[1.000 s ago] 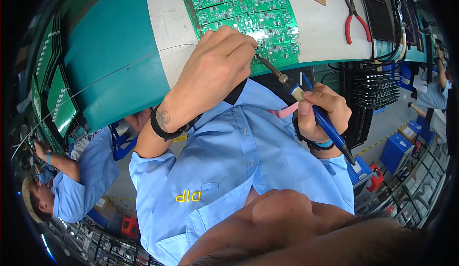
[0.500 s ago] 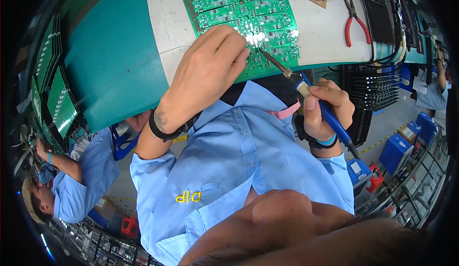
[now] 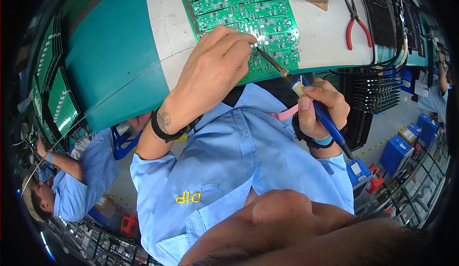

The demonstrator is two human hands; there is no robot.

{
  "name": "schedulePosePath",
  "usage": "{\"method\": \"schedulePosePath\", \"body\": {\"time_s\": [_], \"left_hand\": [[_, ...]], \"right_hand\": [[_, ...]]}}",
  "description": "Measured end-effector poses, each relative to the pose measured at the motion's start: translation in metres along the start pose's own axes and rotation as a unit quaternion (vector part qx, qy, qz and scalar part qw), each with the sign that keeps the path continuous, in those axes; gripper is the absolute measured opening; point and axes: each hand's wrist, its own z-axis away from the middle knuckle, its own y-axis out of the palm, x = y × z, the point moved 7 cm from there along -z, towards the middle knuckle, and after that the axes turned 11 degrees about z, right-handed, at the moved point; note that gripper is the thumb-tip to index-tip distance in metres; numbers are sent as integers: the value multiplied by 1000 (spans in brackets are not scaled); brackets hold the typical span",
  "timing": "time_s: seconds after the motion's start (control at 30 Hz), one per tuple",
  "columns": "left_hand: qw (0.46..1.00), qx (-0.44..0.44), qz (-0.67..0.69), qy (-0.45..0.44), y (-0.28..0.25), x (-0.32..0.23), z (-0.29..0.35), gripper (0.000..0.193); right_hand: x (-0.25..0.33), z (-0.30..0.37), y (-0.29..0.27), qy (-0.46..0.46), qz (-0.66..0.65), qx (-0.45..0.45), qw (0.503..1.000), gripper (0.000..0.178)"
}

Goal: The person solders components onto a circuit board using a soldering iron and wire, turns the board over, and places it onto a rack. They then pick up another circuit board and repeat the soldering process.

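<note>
Blue-handled soldering iron (image 3: 306, 98) slants up-left, tip on green circuit board (image 3: 248, 22); right hand (image 3: 320, 108) fingers clamped around it; left hand (image 3: 215, 70) fingers pinched together beside the tip.

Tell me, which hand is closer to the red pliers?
The right hand. It grips the blue soldering iron just below the table edge, with the red pliers up and right of it. The left hand rests on the green circuit board, farther away.

circuit board panel (image 3: 248, 12) cut off at top edge, solder wire (thin) vanishing behind left hand (image 3: 210, 75), fingertip contact hidden
</note>
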Motion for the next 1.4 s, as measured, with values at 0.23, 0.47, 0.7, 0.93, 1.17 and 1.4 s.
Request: {"method": "schedulePosePath", "body": {"time_s": [0.23, 0.47, 0.7, 0.93, 1.17, 1.4], "left_hand": [[1000, 2, -5, -2, 0, 1, -1, 21], [1000, 0, -7, 0, 0, 1, -2, 19], [1000, -1, -5, -3, 1, 2, -2, 17], [1000, 3, -3, -8, 2, 1, -2, 17], [1000, 7, -3, -10, 2, 1, -3, 18], [1000, 6, -6, -6, 2, 1, -2, 19]], "right_hand": [[1, -1, 2, 0, -2, 11, 1000, 20], [5, -5, 4, -13, -8, 13, 1000, 18], [7, -6, 5, -25, 0, 3, 1000, 17], [9, -5, 4, -35, -4, -3, 999, 16], [9, -4, 4, -36, -2, -5, 999, 16], [9, -4, 3, -33, 0, -2, 999, 17]]}}
